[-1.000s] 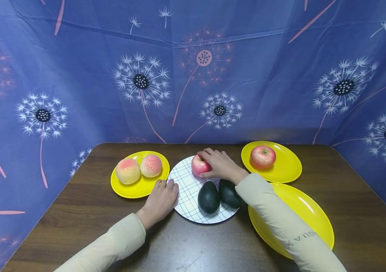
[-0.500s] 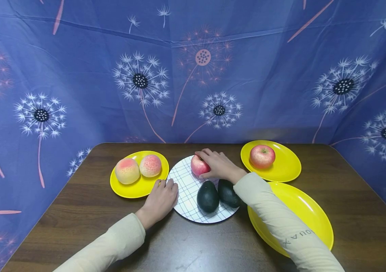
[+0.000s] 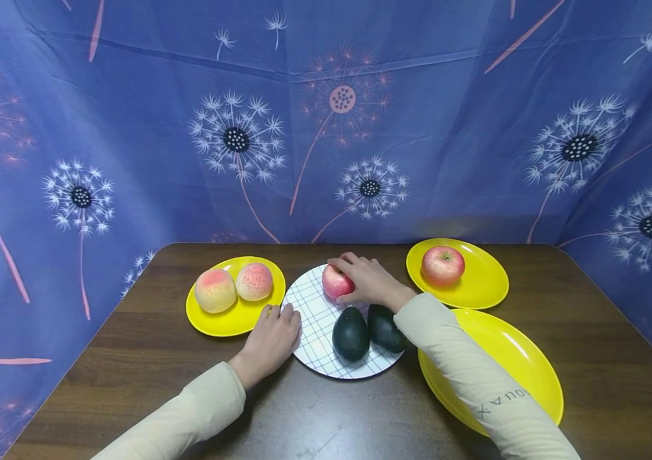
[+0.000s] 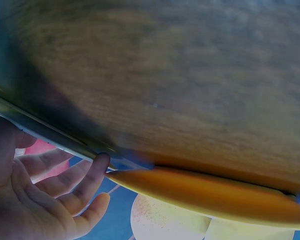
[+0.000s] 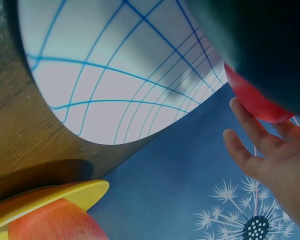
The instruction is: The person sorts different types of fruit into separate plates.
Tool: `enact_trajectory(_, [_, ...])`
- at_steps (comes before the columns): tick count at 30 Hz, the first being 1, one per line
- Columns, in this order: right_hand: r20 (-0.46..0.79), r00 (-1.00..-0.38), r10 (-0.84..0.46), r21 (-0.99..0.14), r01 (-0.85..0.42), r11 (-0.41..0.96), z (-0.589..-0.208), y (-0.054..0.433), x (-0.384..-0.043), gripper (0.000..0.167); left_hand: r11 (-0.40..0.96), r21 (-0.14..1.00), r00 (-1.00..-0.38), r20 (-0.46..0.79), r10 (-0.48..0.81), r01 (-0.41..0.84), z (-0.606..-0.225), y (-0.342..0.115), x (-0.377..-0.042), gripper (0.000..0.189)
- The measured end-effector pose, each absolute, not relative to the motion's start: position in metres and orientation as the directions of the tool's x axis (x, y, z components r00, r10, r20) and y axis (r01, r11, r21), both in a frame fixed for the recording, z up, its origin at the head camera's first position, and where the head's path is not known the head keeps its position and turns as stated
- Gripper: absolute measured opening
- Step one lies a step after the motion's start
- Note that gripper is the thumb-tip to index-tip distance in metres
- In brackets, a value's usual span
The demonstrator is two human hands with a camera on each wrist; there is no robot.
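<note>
My right hand (image 3: pixel 368 280) holds a red apple (image 3: pixel 335 285) at the back of a round white plate with blue grid lines (image 3: pixel 310 322). In the right wrist view its fingers bend about that apple (image 5: pixel 255 100). Two dark green avocados (image 3: pixel 351 334) stay on the plate in front; the right one is partly behind the sleeve. My left hand (image 3: pixel 272 335) rests on the plate's left rim. In the left wrist view its bent fingers touch the rim's edge (image 4: pixel 55 137); no thumb pinching it shows.
Two peaches (image 3: pixel 216 290) lie on a yellow plate (image 3: pixel 219 324) at the left. Another apple (image 3: pixel 443 266) sits on a yellow plate (image 3: pixel 486 281) at the back right. A larger yellow plate (image 3: pixel 532 364) lies partly under the right forearm. A dandelion-patterned cloth hangs behind.
Both hands keep their places, the right one on the apple and the left one at the plate's rim. The view shifts very slightly.
</note>
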State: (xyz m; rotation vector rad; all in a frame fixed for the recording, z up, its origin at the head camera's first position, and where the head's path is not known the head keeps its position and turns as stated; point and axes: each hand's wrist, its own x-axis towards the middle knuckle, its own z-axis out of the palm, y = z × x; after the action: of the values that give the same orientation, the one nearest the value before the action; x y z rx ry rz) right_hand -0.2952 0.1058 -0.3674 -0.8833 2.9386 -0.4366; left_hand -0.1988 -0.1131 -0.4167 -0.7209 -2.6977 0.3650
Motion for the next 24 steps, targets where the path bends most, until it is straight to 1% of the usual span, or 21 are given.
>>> enact_trajectory(7, [0.065, -0.838, -0.542, -0.262, -0.539, 0.801, -0.3693, 0.1049, -0.2971, 0.082, 0.834, -0.333, -0.805, 0.265, 0.53, 0.44, -0.4196, -0.1141, -0.2016, 0.029])
enact_trajectory(24, [0.114, -0.848, -0.518, -0.247, -0.529, 0.811, -0.37, 0.1148, -0.2976, 0.08, 0.83, -0.341, -0.801, 0.267, 0.535, 0.441, -0.4214, -0.1141, -0.2036, 0.03])
